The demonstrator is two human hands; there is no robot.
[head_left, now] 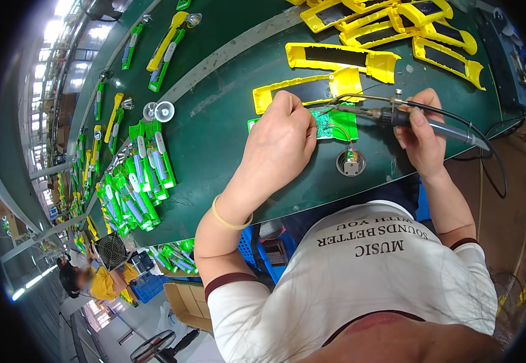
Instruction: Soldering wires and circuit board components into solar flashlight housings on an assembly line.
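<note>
Left hand (281,136) curled, pinching the green circuit board (335,124) steady — right hand (423,130) grips the soldering iron (396,115); best touch briefly, tip only.

Bench count, from beside the line:

- Hands at work: 2, a left hand (282,140) and a right hand (421,130).
- Soldering iron (396,115): 1.
- Green circuit board (334,125) under the iron tip: 1.
- Round metal fitting (351,163) set in the green bench top (227,145): 1.
- Yellow plastic shells: 2 lying singly near the hands, (308,91) and (341,58); a further stack (390,21) at the far edge, at least 5, overlap hides the exact figure.
- Small round reflector cups (160,111): 2, touching.
- Heap of green assembled units (136,187): too many and too overlapped to count.
- Yellow wristband (230,221): 1.
- Desk fan (113,250) below the bench: 1.
- Other person (90,278) nearby: 1.
</note>
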